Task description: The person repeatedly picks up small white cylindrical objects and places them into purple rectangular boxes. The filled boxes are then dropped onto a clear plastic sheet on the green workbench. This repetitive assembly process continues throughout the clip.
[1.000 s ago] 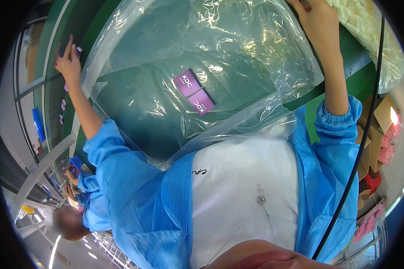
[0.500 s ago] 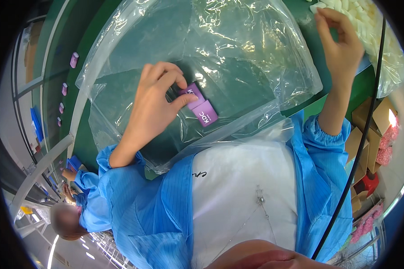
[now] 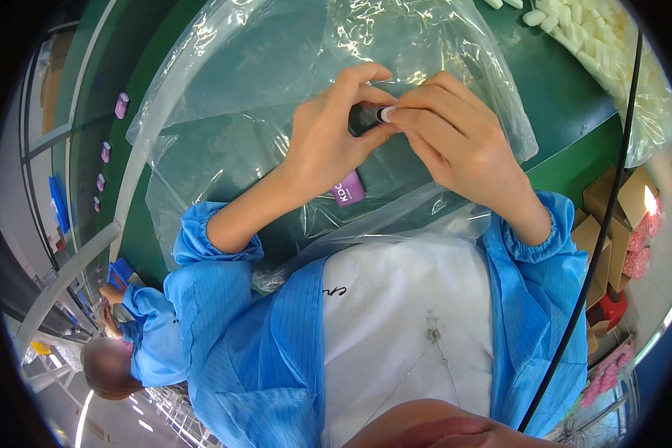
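Note:
My left hand is raised over the clear plastic sheet, with its thumb and fingers curled round a small sleeve mostly hidden by them. At the sleeve's dark-rimmed end shows a small white eraser block. My right hand pinches that block by its fingertips, so the two hands meet there. Beneath my left wrist, a purple printed eraser sleeve lies flat on the plastic, partly covered by my arm.
White blocks fill a clear bag at the far right. Along the left, several purple-sleeved erasers lie on a green belt. Open cartons with pink packs stand at the right. A black cable crosses the right side. Another person works at lower left.
My right hand has come from the bag of white blocks to the middle, bringing one block. My left hand has lifted one purple sleeve and moved right to meet it. The belt's erasers have shifted slightly nearer.

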### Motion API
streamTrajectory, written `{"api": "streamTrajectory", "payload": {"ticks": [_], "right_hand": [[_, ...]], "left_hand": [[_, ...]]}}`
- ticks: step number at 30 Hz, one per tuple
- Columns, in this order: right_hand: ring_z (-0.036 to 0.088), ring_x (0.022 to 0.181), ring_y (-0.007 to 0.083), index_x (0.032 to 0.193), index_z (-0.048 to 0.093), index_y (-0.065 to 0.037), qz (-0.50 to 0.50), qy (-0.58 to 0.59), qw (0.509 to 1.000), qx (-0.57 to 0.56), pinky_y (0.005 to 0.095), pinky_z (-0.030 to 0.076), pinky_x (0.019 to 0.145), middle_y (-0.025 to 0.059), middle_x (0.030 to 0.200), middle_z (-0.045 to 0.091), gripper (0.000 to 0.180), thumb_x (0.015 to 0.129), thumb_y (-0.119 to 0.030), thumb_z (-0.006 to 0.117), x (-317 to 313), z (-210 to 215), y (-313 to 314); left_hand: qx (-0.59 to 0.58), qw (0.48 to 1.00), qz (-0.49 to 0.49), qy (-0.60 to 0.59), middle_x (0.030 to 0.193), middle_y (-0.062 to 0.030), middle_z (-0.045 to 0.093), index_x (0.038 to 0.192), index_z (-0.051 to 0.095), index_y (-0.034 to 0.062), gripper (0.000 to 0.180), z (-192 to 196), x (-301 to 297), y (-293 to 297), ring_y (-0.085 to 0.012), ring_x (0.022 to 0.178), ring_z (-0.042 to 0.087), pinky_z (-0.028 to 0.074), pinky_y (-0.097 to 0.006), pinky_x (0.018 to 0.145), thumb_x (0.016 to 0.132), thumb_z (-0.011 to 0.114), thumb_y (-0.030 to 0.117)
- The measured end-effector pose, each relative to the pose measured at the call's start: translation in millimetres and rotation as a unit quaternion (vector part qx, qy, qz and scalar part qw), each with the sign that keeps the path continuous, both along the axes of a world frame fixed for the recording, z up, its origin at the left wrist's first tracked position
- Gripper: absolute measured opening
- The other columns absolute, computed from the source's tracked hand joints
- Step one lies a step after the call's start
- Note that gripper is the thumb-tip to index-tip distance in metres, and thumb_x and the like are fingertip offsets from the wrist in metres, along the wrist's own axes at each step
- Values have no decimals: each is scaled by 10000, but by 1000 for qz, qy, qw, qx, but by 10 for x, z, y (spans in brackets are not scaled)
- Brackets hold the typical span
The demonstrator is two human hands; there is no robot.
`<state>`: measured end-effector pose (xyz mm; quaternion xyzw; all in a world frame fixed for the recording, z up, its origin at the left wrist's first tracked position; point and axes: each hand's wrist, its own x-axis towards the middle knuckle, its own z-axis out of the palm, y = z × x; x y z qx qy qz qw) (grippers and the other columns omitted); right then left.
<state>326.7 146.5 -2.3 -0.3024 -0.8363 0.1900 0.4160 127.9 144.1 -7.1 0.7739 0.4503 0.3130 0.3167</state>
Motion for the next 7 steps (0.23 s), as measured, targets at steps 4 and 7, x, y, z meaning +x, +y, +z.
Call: {"api": "streamTrajectory", "payload": {"ticks": [4,7], "right_hand": [[593,817,268,909,684,44,-11,-25,999,36,348,537,666,112,898,620,270,641,23,711,-85,-19,-23],[598,823,262,908,691,34,-1,-14,999,52,346,539,662,109,902,625,272,638,7,708,-102,-60,26]], "left_hand": [[-3,1000,5,4,972,-75,756,1300,502,92,690,-3,-11,-9,-198,877,723,561,-296,814,712,840,-34],[-7,1000,0,5,975,-80,756,1314,500,111,704,-18,-32,3,-197,878,723,561,-300,824,715,841,-29]]}}
